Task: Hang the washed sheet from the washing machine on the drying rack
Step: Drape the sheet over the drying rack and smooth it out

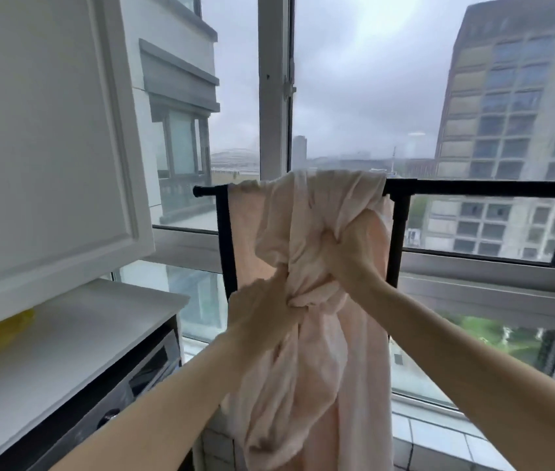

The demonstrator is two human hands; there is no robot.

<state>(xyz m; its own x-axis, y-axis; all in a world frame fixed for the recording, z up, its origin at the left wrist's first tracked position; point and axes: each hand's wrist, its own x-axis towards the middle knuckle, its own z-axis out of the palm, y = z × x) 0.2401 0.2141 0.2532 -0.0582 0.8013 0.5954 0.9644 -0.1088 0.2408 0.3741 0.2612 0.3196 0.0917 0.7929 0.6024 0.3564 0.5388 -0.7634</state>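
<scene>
Though already draped over the top bar of the black drying rack (473,187), pale pink sheet (303,205) bunched and twisted, hanging down in front of the window (274,96). Left hand (259,311) curled tight round a gathered knot of cloth. Right hand (347,256) just above it, fingers clenched into the folds below the bar. Grey appliance (116,396) at lower left, under a white countertop (65,334).
</scene>
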